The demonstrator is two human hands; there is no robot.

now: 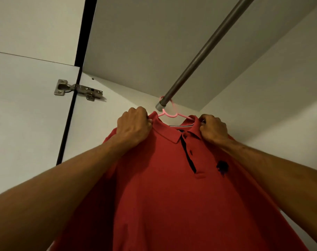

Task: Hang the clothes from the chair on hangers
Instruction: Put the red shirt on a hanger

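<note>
shirt (172, 196): matt red knit cloth | hanger (169, 115): pink plastic | rail (208, 46): brushed metal

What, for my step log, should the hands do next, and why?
Probably release both hands: the pink hanger seems hooked over the rod, the red polo shirt hangs from it, and the left hand and right hand grip only its shoulders beside the collar.

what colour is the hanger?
Pink. The hanger shows in the head view, hooked over the rail.
</note>
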